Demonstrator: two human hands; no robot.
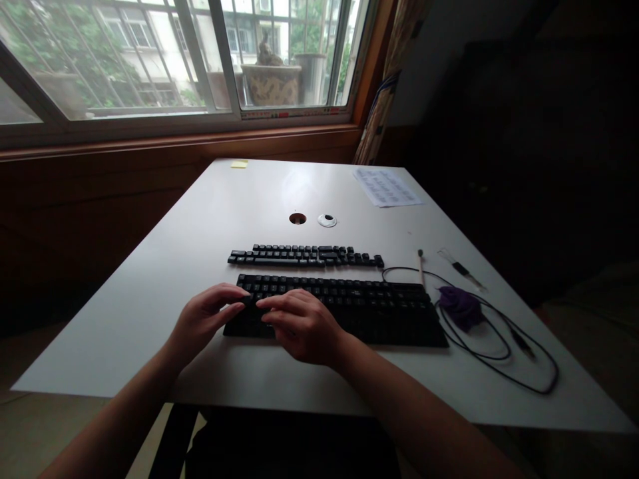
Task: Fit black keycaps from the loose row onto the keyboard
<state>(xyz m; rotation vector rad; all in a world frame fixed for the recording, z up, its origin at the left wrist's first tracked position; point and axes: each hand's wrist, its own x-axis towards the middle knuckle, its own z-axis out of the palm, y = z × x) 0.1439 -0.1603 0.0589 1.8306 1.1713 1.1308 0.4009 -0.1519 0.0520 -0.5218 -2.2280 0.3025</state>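
Observation:
A black keyboard (399, 326) lies near the front edge of the white table, its upper rows fitted with keycaps and its lower part darker and partly hidden by my hands. At its left end my left hand (202, 316) pinches a small black keycap (246, 301) between thumb and forefinger. Just to the right, my right hand (304, 326) hovers over or rests on the keyboard with its fingers bent together; what they hold, if anything, is hidden. Behind the keyboard, loose black keycaps (287, 261) are laid out in rows, with a long spacebar among them.
Right of the keyboard are a coiled black cable (499, 359), a purple cloth (459, 307), a small brush (420, 266) and a wire tool with a dark handle (460, 269). Farther back are a table hole (297, 218), its round cover (327, 221), printed papers (387, 187) and a yellow note (239, 163).

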